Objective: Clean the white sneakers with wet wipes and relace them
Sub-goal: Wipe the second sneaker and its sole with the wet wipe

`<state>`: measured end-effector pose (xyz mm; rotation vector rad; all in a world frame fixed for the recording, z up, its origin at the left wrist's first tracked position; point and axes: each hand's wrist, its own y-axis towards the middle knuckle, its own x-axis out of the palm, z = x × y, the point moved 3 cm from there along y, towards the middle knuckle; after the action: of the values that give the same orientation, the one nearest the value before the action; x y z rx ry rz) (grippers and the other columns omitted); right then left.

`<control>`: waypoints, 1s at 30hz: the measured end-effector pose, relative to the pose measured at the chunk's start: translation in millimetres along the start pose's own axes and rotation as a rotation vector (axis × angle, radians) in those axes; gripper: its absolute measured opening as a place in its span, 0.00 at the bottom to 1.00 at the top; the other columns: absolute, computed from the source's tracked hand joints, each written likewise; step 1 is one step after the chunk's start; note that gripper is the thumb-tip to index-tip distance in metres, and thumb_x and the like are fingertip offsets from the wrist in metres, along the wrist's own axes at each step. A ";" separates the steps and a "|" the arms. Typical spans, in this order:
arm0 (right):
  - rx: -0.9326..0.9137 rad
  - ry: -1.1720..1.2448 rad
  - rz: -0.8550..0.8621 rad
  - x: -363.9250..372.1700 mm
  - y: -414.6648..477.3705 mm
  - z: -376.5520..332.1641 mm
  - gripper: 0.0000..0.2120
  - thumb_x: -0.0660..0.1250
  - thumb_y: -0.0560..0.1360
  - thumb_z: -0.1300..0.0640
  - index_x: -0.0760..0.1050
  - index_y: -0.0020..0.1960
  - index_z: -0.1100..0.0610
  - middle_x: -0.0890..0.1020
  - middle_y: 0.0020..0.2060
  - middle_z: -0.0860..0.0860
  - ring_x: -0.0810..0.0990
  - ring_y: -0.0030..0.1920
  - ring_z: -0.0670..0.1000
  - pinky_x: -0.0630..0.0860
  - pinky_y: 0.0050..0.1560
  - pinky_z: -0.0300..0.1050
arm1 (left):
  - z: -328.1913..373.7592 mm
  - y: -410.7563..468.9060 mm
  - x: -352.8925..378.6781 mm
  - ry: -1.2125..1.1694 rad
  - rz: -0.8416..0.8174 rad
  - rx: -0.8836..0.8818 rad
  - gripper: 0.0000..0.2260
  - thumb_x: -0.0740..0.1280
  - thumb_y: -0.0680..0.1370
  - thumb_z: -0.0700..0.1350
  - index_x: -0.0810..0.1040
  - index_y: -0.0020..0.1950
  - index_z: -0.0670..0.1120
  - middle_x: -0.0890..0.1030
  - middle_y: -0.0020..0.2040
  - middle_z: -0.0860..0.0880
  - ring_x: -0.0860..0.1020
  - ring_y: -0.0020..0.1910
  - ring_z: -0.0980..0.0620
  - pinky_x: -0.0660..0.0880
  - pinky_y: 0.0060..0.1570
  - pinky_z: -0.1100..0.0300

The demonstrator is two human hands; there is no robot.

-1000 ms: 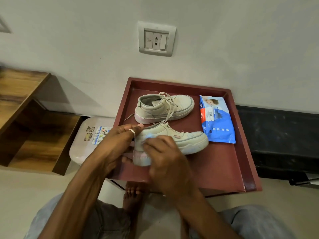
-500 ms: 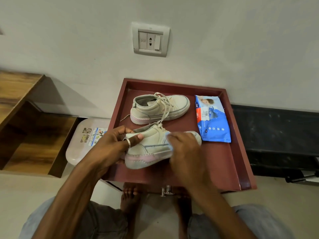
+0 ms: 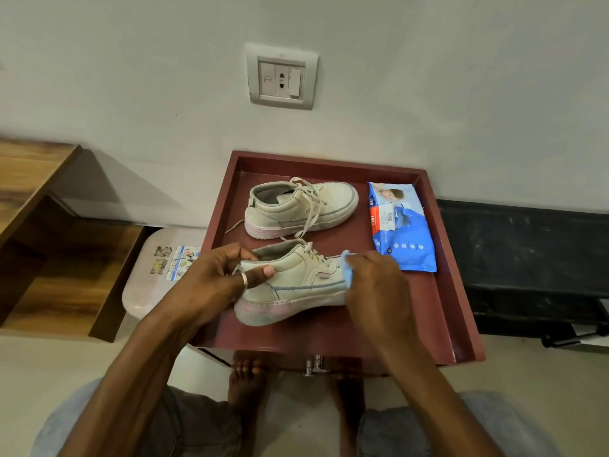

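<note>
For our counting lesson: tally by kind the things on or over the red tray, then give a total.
sneakers: 2 (held sneaker, far sneaker)
wipes pack: 1
wet wipe: 1
total: 4

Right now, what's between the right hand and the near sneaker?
A pale blue wet wipe, held by the right hand against the near sneaker at its toe end. The head view shows it; most of the wipe is hidden under the hand.

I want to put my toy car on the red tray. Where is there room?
Bare tray shows in the near right corner, nearer than the wipes pack and beside the right hand. The middle is crowded: the far sneaker, the near sneaker and the left hand sit close together.
</note>
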<state>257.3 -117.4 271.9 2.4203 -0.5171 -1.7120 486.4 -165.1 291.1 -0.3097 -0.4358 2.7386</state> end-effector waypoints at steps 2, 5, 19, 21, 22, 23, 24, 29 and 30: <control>0.073 0.013 0.009 -0.1 0.5 3.6 0.05 0.68 0.77 0.62 0.83 0.50 0.58 0.82 0.38 0.53 0.80 0.38 0.55 0.77 0.35 0.47 | 0.0 -0.5 0.7 -0.002 0.007 -0.010 0.17 0.75 0.68 0.53 0.80 0.48 0.41 0.86 0.45 0.42 0.85 0.47 0.38 0.80 0.49 0.36; -0.040 0.153 0.041 4.4 -11.0 -41.4 0.08 0.66 0.76 0.65 0.81 0.51 0.59 0.82 0.43 0.54 0.80 0.43 0.54 0.80 0.44 0.50 | 1.7 -1.7 2.2 -0.025 0.024 -0.008 0.13 0.75 0.68 0.52 0.80 0.44 0.44 0.85 0.44 0.39 0.84 0.45 0.36 0.79 0.50 0.34; -0.208 0.228 0.048 6.2 -37.0 -84.1 0.17 0.59 0.74 0.63 0.81 0.59 0.61 0.83 0.51 0.55 0.79 0.52 0.54 0.79 0.54 0.45 | 7.7 -4.9 5.0 -0.109 0.096 -0.095 0.14 0.73 0.70 0.55 0.80 0.45 0.45 0.83 0.47 0.35 0.83 0.46 0.33 0.78 0.46 0.30; -0.333 0.270 -0.015 10.9 -50.1 -105.4 0.19 0.57 0.76 0.61 0.80 0.60 0.62 0.83 0.54 0.55 0.79 0.55 0.54 0.78 0.57 0.42 | 8.3 -5.3 4.7 -0.101 0.092 -0.099 0.19 0.72 0.68 0.56 0.79 0.48 0.42 0.83 0.46 0.37 0.83 0.42 0.39 0.78 0.46 0.30; -0.366 0.276 -0.029 11.0 -49.0 -105.6 0.19 0.56 0.76 0.60 0.80 0.60 0.62 0.83 0.54 0.55 0.79 0.56 0.54 0.78 0.59 0.42 | 8.1 -5.2 3.8 -0.104 0.089 -0.108 0.20 0.72 0.68 0.56 0.79 0.49 0.41 0.84 0.46 0.38 0.83 0.41 0.40 0.77 0.46 0.29; -0.363 0.272 -0.030 10.6 -44.0 -98.2 0.19 0.55 0.77 0.61 0.81 0.60 0.62 0.83 0.54 0.56 0.79 0.56 0.54 0.77 0.59 0.42 | 7.0 -4.4 2.6 -0.110 0.087 -0.121 0.20 0.72 0.69 0.56 0.79 0.50 0.41 0.84 0.45 0.38 0.82 0.41 0.41 0.77 0.46 0.29; -0.332 0.262 -0.016 9.4 -37.6 -86.4 0.18 0.56 0.76 0.62 0.81 0.59 0.62 0.83 0.54 0.55 0.80 0.55 0.54 0.75 0.59 0.41 | 5.4 -3.2 1.2 -0.121 0.086 -0.136 0.20 0.72 0.71 0.55 0.78 0.51 0.40 0.85 0.46 0.38 0.83 0.40 0.41 0.79 0.44 0.32; -0.070 0.176 0.086 1.2 -4.5 -18.2 0.14 0.70 0.72 0.70 0.82 0.56 0.62 0.85 0.49 0.55 0.83 0.50 0.53 0.81 0.51 0.49 | -1.8 -0.1 -1.3 -0.139 0.071 -0.162 0.18 0.73 0.74 0.52 0.77 0.52 0.39 0.85 0.50 0.37 0.84 0.37 0.45 0.82 0.36 0.46; -0.059 0.192 0.080 1.9 -6.4 -21.5 0.15 0.71 0.71 0.71 0.82 0.56 0.61 0.85 0.50 0.55 0.83 0.51 0.53 0.81 0.52 0.49 | -1.8 -0.4 -1.4 -0.136 0.065 -0.155 0.17 0.74 0.73 0.53 0.77 0.50 0.41 0.85 0.50 0.37 0.85 0.38 0.43 0.82 0.38 0.43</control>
<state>279.3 -114.1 275.7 2.4526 -0.5214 -1.4247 488.3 -164.8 289.8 -0.1787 -0.6878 2.8052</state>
